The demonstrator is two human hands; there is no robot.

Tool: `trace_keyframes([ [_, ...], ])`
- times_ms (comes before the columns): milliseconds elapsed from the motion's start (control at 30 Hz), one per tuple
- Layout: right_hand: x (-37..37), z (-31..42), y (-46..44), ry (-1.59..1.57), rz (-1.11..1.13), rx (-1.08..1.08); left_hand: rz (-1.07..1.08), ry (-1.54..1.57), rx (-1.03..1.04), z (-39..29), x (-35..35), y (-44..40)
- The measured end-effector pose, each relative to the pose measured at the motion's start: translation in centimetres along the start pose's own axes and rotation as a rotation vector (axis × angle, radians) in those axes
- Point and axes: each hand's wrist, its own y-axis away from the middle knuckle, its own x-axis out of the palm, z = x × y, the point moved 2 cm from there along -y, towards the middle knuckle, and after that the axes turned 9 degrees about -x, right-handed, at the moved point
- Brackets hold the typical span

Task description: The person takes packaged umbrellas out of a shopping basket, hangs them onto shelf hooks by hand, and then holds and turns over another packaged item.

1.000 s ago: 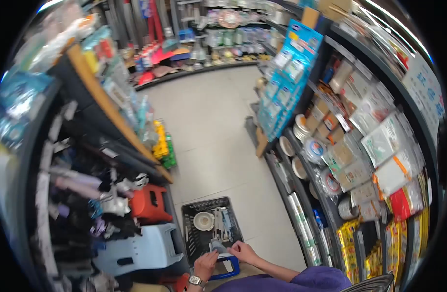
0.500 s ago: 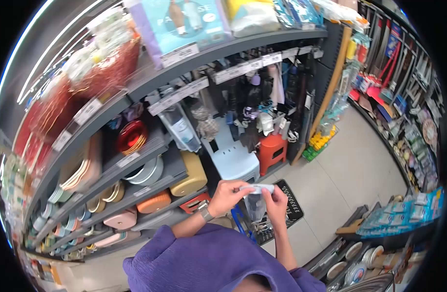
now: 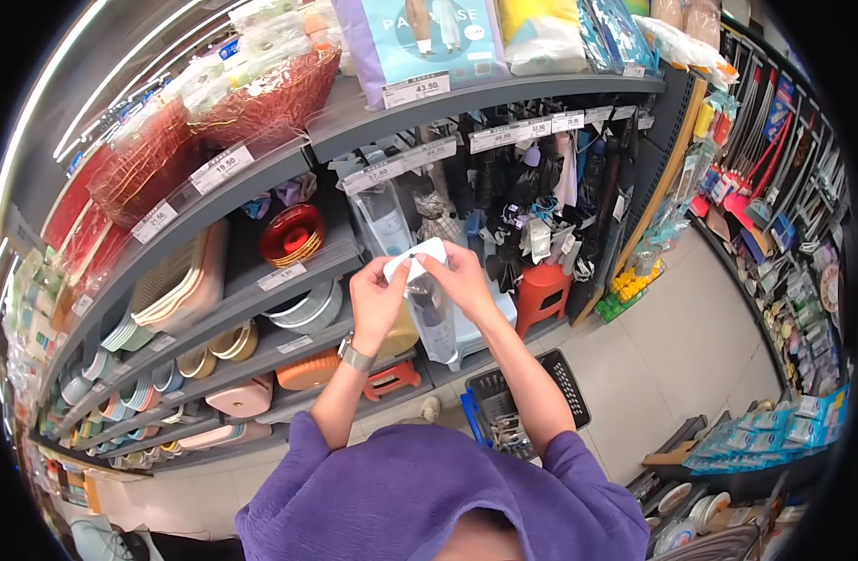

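A clear plastic package (image 3: 434,318) with a white top (image 3: 418,261) hangs upright between my two hands, in front of the shelf. My left hand (image 3: 378,288) pinches the white top from the left, with a watch on its wrist. On the other side my right hand (image 3: 460,280) grips the same top, its thumb near the left thumb. A similar clear package (image 3: 382,217) hangs on the rack just behind my hands. Below my right forearm, the black basket (image 3: 567,388) with a blue handle (image 3: 475,418) stands on the floor with items in it.
Shelves hold red bowls (image 3: 292,234), grey basins (image 3: 307,307) and pink tubs (image 3: 240,396). A red stool (image 3: 543,297) stands under hanging umbrellas. Blue packages (image 3: 770,435) hang at the right. Part of another person (image 3: 106,539) shows at the lower left.
Since the earlier frames, the view has swung left toward the shelf. Both hands have risen with the clear package, from above the basket to in front of the rack.
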Motion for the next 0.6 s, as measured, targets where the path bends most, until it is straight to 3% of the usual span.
trace_keyframes([
  [333,2.7,-4.6,-9.9,-0.177,0.014,0.044,-0.158,0.179,0.119,1.1,-0.6,-9.7],
  [400,2.6,-5.4,-11.3,-0.151,0.014,0.061,-0.288,0.026,0.213,1.5,-0.7,-11.3],
  [433,2.7,-5.7,-11.9,-0.183,-0.011,0.072,-0.284,-0.049,0.166,1.4,-0.8,-11.6],
  [600,2.8,-6.0,-13.7,-0.227,-0.048,0.029,-0.397,0.011,0.297,0.8,-0.3,-12.5],
])
